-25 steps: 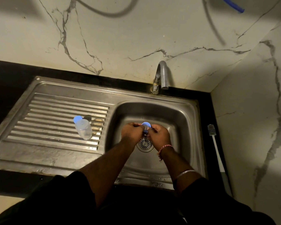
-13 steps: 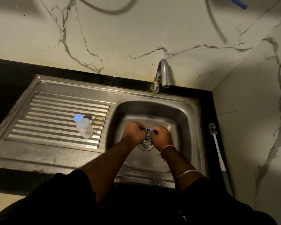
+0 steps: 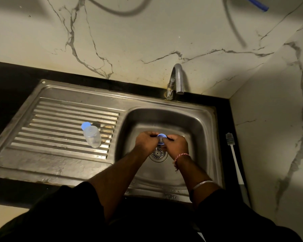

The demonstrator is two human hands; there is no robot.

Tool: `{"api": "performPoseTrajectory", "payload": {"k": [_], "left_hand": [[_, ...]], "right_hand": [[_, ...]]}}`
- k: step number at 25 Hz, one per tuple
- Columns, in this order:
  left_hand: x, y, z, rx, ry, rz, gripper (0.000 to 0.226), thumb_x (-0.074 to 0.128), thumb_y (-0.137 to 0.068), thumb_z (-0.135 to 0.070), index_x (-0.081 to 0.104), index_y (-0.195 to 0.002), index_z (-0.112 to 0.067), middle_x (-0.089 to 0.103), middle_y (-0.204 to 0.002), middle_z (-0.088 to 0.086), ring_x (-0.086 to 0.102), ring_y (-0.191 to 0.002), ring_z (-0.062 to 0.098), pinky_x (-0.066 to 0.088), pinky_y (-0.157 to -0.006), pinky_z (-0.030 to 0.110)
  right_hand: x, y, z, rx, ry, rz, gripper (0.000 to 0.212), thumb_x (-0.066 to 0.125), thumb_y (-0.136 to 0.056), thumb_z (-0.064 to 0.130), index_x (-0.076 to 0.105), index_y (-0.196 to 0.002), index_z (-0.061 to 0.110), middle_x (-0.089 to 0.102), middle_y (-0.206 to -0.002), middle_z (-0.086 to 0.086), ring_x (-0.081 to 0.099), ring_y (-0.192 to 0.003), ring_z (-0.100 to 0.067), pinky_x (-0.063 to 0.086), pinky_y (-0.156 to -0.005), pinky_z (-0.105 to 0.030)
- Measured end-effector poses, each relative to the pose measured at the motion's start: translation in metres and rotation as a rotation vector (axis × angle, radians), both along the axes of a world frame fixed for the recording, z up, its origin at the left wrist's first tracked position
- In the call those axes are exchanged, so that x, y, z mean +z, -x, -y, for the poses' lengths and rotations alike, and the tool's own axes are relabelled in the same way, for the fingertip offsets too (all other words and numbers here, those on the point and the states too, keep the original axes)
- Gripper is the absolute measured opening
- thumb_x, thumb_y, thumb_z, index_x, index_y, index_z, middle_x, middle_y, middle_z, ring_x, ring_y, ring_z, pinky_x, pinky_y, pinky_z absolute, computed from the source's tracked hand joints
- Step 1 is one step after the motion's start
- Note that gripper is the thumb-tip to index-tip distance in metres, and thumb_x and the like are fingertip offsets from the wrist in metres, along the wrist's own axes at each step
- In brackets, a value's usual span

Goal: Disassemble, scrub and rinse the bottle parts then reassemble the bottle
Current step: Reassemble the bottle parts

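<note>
Nearest: your dark sleeves, both forearms reaching out over the sink basin (image 3: pixel 205 123). Thread band on the right wrist, pale bangle further up that arm.

Both hands meet just above the drain strainer (image 3: pixel 158 154). Left hand (image 3: pixel 146 141) and right hand (image 3: pixel 176 143) have fingers curled in, pinching a small blue round part (image 3: pixel 161 136) between them. It looks like a cap or collar from the bottle; too small to tell which. A sliver of something clear or grey shows beneath it, hidden by your fingers.

Step in hand, as a judgement: disassembly, or hand-working of the small lid parts over the basin. No water runs from the tap (image 3: pixel 177 79). Next move likely calls for a firm two-handed twist or pull to part the pieces, held well clear of the drain slots so nothing small drops through. Wet plastic may slip.

Left, on the ribbed draining board (image 3: pixel 59 137): the bottle body (image 3: pixel 92 137) lies on its side across the ridges, translucent, cylindrical, blue at its far end. Round shape on ridges; could roll.

Right, on the black counter edge: a long bottle brush (image 3: pixel 233 158), white handle, grey bristle head pointing far. Untouched, so scrubbing appears not yet begun.

Sink is brushed stainless steel, scuffed, dull sheen. Far: chrome gooseneck tap, then a veined marble-look wall.
</note>
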State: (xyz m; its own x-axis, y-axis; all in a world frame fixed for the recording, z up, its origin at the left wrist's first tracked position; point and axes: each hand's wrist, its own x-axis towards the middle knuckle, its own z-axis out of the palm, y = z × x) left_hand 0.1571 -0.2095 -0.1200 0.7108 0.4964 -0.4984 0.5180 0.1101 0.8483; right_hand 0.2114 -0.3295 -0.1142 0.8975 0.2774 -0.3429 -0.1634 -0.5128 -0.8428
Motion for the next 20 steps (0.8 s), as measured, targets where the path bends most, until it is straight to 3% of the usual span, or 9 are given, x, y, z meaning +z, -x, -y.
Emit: {"api": "performPoseTrajectory", "payload": {"k": [5,9,11,13,17,18,20], "left_hand": [[0.000,0.008,-0.004,-0.021,-0.046,-0.078,0.022,0.075,-0.077,-0.002,0.083,-0.089,-0.018,0.079,-0.082,0.003,0.077,-0.081,0.019,0.064,-0.081,0.041],[0.006,0.007,-0.001,0.007,-0.045,-0.086,0.022,0.072,-0.078,-0.002,0.083,-0.091,-0.016,0.079,-0.081,0.003,0.077,-0.078,0.018,0.065,-0.076,0.036],[0.005,0.005,-0.001,0.104,0.016,-0.078,0.018,0.074,-0.080,-0.003,0.081,-0.093,-0.014,0.079,-0.087,0.007,0.077,-0.081,0.020,0.065,-0.077,0.037],[0.003,0.005,-0.001,0.194,0.123,-0.073,0.015,0.076,-0.082,-0.004,0.080,-0.093,-0.013,0.079,-0.091,0.010,0.078,-0.082,0.023,0.065,-0.078,0.040],[0.011,0.006,0.002,0.200,0.265,-0.020,0.014,0.073,-0.085,0.002,0.078,-0.091,-0.010,0.078,-0.090,0.015,0.076,-0.082,0.027,0.064,-0.077,0.037],[0.010,0.006,0.000,0.159,0.218,-0.002,0.012,0.075,-0.086,-0.003,0.078,-0.095,-0.010,0.078,-0.094,0.014,0.075,-0.083,0.024,0.064,-0.077,0.037],[0.008,0.006,-0.008,-0.025,-0.066,-0.003,0.013,0.076,-0.089,-0.019,0.080,-0.101,-0.016,0.079,-0.096,0.004,0.076,-0.086,0.016,0.064,-0.082,0.037]], "right_hand": [[0.002,0.007,0.000,0.057,-0.008,-0.020,0.005,0.076,-0.083,0.014,0.078,-0.083,0.018,0.075,-0.076,-0.001,0.075,-0.072,-0.020,0.064,-0.072,-0.043],[0.009,0.010,-0.005,0.037,0.092,0.089,0.009,0.071,-0.086,0.012,0.077,-0.090,0.018,0.074,-0.080,0.003,0.072,-0.076,-0.017,0.061,-0.070,-0.030],[0.008,0.011,-0.007,0.006,0.047,0.075,0.016,0.076,-0.084,0.023,0.076,-0.099,0.021,0.074,-0.086,0.005,0.073,-0.080,-0.014,0.063,-0.076,-0.035],[0.005,0.010,-0.008,-0.045,-0.019,0.022,0.024,0.082,-0.076,0.036,0.074,-0.096,0.026,0.075,-0.085,0.008,0.074,-0.079,-0.012,0.063,-0.075,-0.039],[0.007,0.010,-0.007,-0.044,0.001,0.085,0.013,0.081,-0.080,0.029,0.076,-0.091,0.024,0.075,-0.082,0.010,0.073,-0.076,-0.009,0.063,-0.074,-0.036],[0.007,0.010,-0.006,-0.032,0.013,0.094,0.013,0.079,-0.082,0.025,0.077,-0.095,0.023,0.075,-0.084,0.010,0.072,-0.078,-0.008,0.063,-0.075,-0.036],[0.005,0.010,-0.005,0.011,0.052,0.106,0.016,0.075,-0.085,0.020,0.077,-0.101,0.021,0.075,-0.089,0.009,0.072,-0.080,-0.008,0.063,-0.076,-0.034]]}}
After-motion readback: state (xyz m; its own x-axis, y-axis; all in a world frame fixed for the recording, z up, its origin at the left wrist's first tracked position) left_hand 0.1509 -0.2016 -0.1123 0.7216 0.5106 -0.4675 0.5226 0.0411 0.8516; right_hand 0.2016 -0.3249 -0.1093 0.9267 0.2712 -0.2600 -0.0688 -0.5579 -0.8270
